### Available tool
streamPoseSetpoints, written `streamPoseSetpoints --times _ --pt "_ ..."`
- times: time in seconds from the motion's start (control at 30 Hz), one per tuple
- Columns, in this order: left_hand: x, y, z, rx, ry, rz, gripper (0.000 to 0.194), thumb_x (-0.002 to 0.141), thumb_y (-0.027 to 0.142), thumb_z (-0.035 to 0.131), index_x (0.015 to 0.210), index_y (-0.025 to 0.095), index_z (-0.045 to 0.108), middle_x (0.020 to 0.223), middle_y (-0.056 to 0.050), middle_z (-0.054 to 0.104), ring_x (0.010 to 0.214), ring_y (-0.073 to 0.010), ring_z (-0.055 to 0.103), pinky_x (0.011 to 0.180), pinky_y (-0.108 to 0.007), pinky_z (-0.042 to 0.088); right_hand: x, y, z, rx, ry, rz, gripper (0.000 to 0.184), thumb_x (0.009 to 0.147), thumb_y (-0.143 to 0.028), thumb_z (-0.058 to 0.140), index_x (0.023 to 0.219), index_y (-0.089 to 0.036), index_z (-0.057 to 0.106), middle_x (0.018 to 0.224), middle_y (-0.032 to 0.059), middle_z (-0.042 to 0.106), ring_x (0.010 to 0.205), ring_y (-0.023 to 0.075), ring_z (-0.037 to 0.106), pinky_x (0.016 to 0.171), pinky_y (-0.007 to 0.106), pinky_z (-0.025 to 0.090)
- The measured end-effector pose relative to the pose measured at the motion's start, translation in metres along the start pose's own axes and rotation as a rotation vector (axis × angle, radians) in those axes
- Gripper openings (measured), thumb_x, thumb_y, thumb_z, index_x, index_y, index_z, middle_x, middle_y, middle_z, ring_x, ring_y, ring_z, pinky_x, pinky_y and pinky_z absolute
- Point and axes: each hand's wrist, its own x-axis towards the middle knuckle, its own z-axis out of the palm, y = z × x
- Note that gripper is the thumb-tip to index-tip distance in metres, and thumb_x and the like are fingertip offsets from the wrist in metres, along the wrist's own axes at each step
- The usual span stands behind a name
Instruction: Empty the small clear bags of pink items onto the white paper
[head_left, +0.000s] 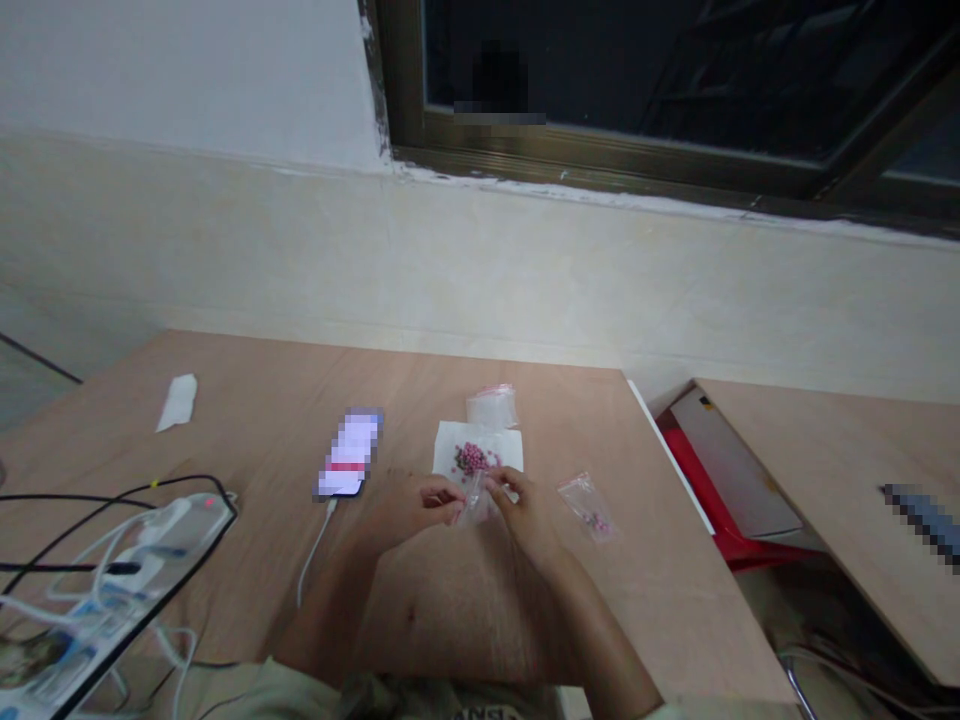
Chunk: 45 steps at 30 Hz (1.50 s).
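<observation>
Left hand (409, 505) and right hand (523, 510) pinched a small clear zip bag (472, 500) between them, just above a white paper sheet (501, 440) with a heap of pink beads (472, 459); bag contents hard to tell. A bag with few beads (589, 507) lay right, another bag (491, 407) beyond, a phone (349, 452) left.

Wooden table (555, 425): smooth, matt, pale veneer. On the table, paper sheet (454, 450): white, matt, soft. Beads (472, 459) on the sheet: glossy pink. Held bag (471, 505) above the table: thin, clear, shiny plastic. Second bag (586, 506) on the table: same plastic.
</observation>
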Motion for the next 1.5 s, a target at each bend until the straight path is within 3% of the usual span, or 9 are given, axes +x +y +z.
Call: streamPoseSetpoints --times 0.13,0.3,0.43,0.63,0.77,0.97,1.13,1.3,1.5 --pt "0.007 -0.004 0.001 -0.009 0.076 -0.009 0.020 0.071 0.034 0.057 0.068 0.014 0.060 0.063 0.000 0.060 0.060 -0.0119 0.054 0.058 -0.023 0.041 -0.004 -0.004 0.012 -0.093 0.245 -0.027 0.022 0.070 -0.038 0.055 0.080 -0.019 0.055 0.085 0.0061 0.058 0.086 0.0217 0.049 0.076 0.034 0.038" --pt "0.015 -0.008 -0.005 0.008 0.033 0.030 0.018 0.071 0.033 0.057 0.067 0.015 0.059 0.065 0.000 0.061 0.062 -0.0131 0.054 0.059 -0.024 0.041 0.001 -0.011 0.023 0.055 -0.153 0.000 0.024 0.077 -0.038 0.046 0.062 -0.019 0.051 0.061 0.0003 0.053 0.060 0.0149 0.047 0.057 0.026 0.036" --pt "0.016 -0.006 -0.009 0.086 0.000 0.050 0.019 0.076 0.030 0.050 0.064 0.016 0.057 0.059 0.002 0.055 0.057 -0.0115 0.049 0.055 -0.023 0.038 0.012 -0.007 0.029 0.100 -0.188 0.001 0.025 0.075 -0.034 0.046 0.056 -0.019 0.050 0.054 -0.0008 0.050 0.054 0.0130 0.044 0.053 0.024 0.032" --pt "0.019 -0.010 -0.013 0.296 0.346 0.042 0.015 0.069 0.019 0.045 0.054 0.019 0.042 0.051 0.006 0.041 0.051 -0.0105 0.040 0.048 -0.022 0.030 0.012 0.001 0.032 0.015 -0.047 0.060 0.021 0.069 -0.025 0.045 0.049 -0.021 0.041 0.047 -0.0035 0.042 0.048 0.0116 0.039 0.046 0.023 0.027" --pt "0.017 -0.009 -0.004 0.364 0.453 0.088 0.015 0.065 0.016 0.045 0.052 0.019 0.036 0.052 0.007 0.036 0.050 -0.0095 0.036 0.048 -0.021 0.028 0.008 -0.002 0.036 -0.035 0.004 0.095 0.013 0.067 -0.024 0.048 0.055 -0.020 0.044 0.053 -0.0018 0.048 0.052 0.0128 0.043 0.048 0.024 0.031" --pt "0.000 -0.007 0.007 0.426 0.310 0.165 0.013 0.074 0.024 0.047 0.062 0.018 0.048 0.062 0.003 0.048 0.059 -0.0115 0.045 0.055 -0.023 0.036 0.009 0.007 0.047 0.303 -0.162 0.175 0.010 0.069 -0.026 0.047 0.074 -0.020 0.053 0.056 -0.0021 0.052 0.045 0.0112 0.044 0.043 0.023 0.035" --pt "-0.008 -0.031 -0.003 0.170 0.412 0.038 0.026 0.082 0.037 0.039 0.097 0.020 0.052 0.088 -0.004 0.059 0.078 -0.0164 0.054 0.071 -0.030 0.044 0.011 0.019 0.041 0.511 -0.158 0.137 0.013 0.066 -0.026 0.054 0.077 -0.020 0.058 0.057 -0.0026 0.054 0.050 0.0107 0.046 0.047 0.022 0.036" --pt "-0.003 -0.046 -0.003 -0.031 0.223 -0.075 0.032 0.081 0.043 0.040 0.066 0.019 0.053 0.061 0.000 0.054 0.057 -0.0137 0.052 0.055 -0.026 0.044 0.015 0.031 0.041 0.561 -0.179 0.171 0.022 0.064 -0.039 0.059 0.075 -0.020 0.053 0.054 -0.0036 0.052 0.044 0.0090 0.042 0.042 0.020 0.032" --pt "0.012 -0.055 -0.011 0.010 0.402 -0.094 0.037 0.075 0.049 0.045 0.056 0.017 0.048 0.051 0.004 0.047 0.050 -0.0114 0.047 0.052 -0.024 0.040 0.021 0.050 0.043 0.428 -0.030 0.261 0.032 0.070 -0.052 0.050 0.077 -0.021 0.044 0.057 -0.0044 0.053 0.038 0.0086 0.042 0.039 0.021 0.033"
